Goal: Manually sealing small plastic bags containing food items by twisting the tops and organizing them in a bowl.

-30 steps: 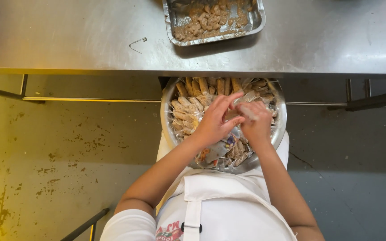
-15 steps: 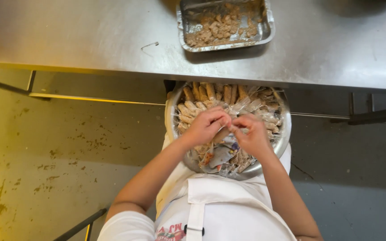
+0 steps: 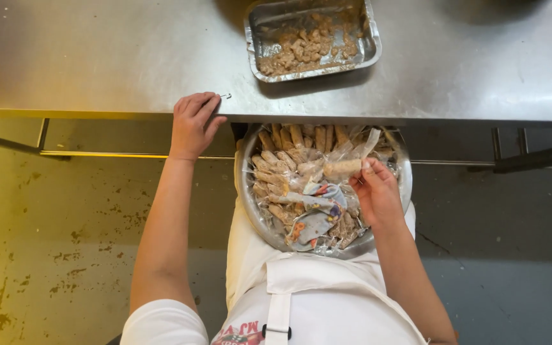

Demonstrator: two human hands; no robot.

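Now | your left hand [image 3: 193,124] lies flat, fingers loose, gripping nothing, on the steel table [image 3: 97,57] edge | your right hand [image 3: 375,191] pinches a wrapped roll [image 3: 343,168] over the metal bowl [image 3: 406,176] on your lap
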